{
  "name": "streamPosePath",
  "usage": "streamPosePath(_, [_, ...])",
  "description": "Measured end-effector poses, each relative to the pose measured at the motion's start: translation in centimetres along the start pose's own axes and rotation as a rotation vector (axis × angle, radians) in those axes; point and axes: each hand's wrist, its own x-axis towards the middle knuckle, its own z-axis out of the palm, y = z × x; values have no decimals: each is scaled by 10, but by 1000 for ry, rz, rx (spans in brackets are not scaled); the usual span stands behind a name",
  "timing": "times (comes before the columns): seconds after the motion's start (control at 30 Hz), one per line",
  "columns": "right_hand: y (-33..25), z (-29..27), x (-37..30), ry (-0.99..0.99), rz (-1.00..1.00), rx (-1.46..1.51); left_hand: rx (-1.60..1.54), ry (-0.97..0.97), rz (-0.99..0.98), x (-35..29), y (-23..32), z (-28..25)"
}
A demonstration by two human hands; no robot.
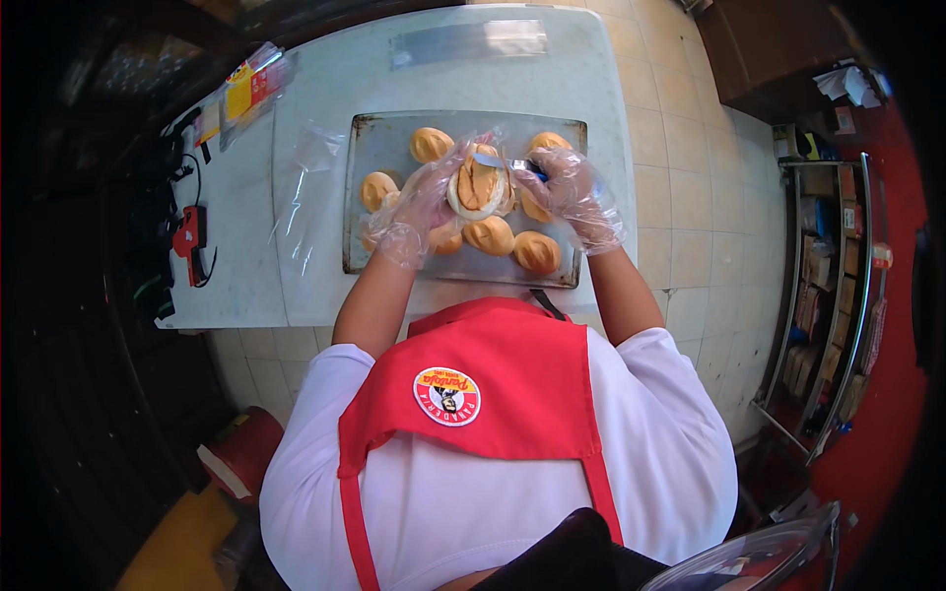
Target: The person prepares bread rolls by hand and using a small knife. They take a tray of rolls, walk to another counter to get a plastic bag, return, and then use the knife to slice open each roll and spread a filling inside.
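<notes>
My left hand (426, 205), in a clear plastic glove, is wrapped round a bread roll (477, 187) above the tray. The roll's upward face carries a light brown spread over a pale rim. My right hand (572, 189), gloved the same way, grips a knife by its dark blue handle. Its metal blade (487, 161) lies against the roll's far part. Beneath both hands is a metal baking tray (380, 130) with several golden rolls, among them one roll (431, 145) at the back, another roll (489, 235) near the front and a third roll (537, 253) at front right. My hands partly cover others.
The tray rests on a white table (325, 69). Clear plastic (307, 187) lies left of it, and a clear sheet (468, 44) at the far edge. Further left are colourful packaging (251, 91) and a red device (189, 234) with a cable. A metal rack (823, 295) stands at right.
</notes>
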Motion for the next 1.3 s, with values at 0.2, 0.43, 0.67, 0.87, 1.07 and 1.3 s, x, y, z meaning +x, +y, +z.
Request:
streamPosePath(0.2, [22, 9, -7, 14, 74, -38, -126, -8, -91, 7, 0, -16])
streamPosePath(0.43, [4, -5, -5, -182, 472, -137, -131, 147, -69, 7, -1, -36])
streamPosePath(0.67, [10, 18, 1, 180, 248, 288, -80, 148, 19, -1, 7, -12])
streamPosePath(0.87, [-32, -5, -5, -12, 39, -84, -167, 62, -92, 7, 5, -35])
streamPosePath(1.07, [-37, -10, 5, 10, -39, -155, -109, 7, -54, -1, 5, -24])
streamPosePath(1.3, [-29, -11, 2, 19, 0, -170, -124, -62, -61, -5, 7, -25])
